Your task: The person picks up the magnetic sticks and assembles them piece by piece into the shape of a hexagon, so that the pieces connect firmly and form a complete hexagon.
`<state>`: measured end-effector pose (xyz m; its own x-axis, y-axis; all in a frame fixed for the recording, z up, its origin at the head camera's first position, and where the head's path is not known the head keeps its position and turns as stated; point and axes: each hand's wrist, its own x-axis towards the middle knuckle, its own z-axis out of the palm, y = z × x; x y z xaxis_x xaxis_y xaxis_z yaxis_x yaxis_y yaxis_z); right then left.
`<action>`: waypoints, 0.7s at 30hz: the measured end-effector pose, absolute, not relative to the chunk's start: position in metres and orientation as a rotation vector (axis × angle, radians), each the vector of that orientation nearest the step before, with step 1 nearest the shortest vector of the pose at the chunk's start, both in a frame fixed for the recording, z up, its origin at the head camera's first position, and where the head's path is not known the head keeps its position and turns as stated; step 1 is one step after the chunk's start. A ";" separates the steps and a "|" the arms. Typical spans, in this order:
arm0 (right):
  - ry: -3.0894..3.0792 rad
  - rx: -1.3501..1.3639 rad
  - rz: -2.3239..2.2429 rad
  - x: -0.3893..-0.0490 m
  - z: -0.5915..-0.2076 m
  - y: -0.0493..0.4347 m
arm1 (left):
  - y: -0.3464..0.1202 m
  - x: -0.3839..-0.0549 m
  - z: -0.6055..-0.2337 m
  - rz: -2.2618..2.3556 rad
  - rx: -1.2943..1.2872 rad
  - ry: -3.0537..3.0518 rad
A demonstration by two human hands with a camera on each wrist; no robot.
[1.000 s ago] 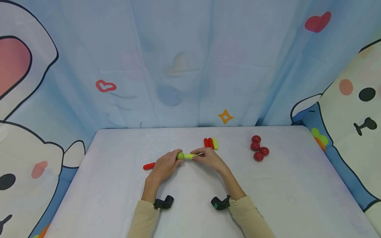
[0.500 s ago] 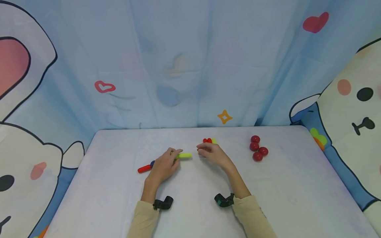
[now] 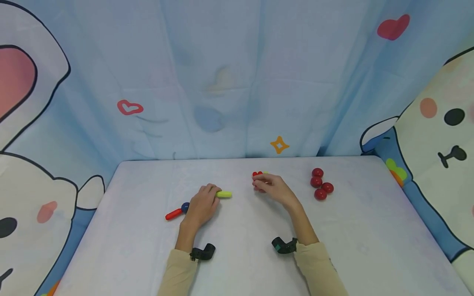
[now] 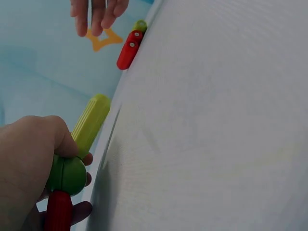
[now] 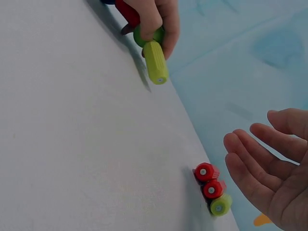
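Observation:
My left hand (image 3: pixel 203 206) grips a joined chain of toy rods and balls. From its fingers a yellow-green ribbed rod (image 4: pixel 90 126) points out, joined to a green ball (image 4: pixel 72 175); a red rod (image 4: pixel 58 211) runs back from that ball. Past the hand's other side show a blue ball (image 3: pixel 185 207) and a red end rod (image 3: pixel 173 214). Fingers loosely bent and holding nothing, my right hand (image 3: pixel 275 188) hovers beside two red rods (image 5: pixel 211 188) and a yellow-green rod (image 5: pixel 221 205) lying side by side. In the head view it partly hides them.
Several dark red balls (image 3: pixel 320 194) lie in a cluster to the right on the white-covered table (image 3: pixel 237 263). A blue patterned curtain (image 3: pixel 222 74) hangs behind the table's back edge. Each wrist wears a small black camera (image 3: pixel 203 252).
My right hand has let go of the yellow-green rod's end and moved right to the loose rods. My left hand keeps the chain, which has shifted left, baring its blue ball.

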<state>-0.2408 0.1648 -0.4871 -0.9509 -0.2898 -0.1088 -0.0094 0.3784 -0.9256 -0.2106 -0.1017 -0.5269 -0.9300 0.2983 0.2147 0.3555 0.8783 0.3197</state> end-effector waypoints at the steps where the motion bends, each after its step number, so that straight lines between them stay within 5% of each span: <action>1: 2.394 -0.257 -1.596 -0.241 -0.487 0.167 | -0.102 -0.211 -0.527 -0.537 -0.505 -2.893; 21: 2.460 -0.101 -1.623 -0.241 -0.478 0.206 | -0.101 -0.209 -0.528 -0.559 -0.494 -2.944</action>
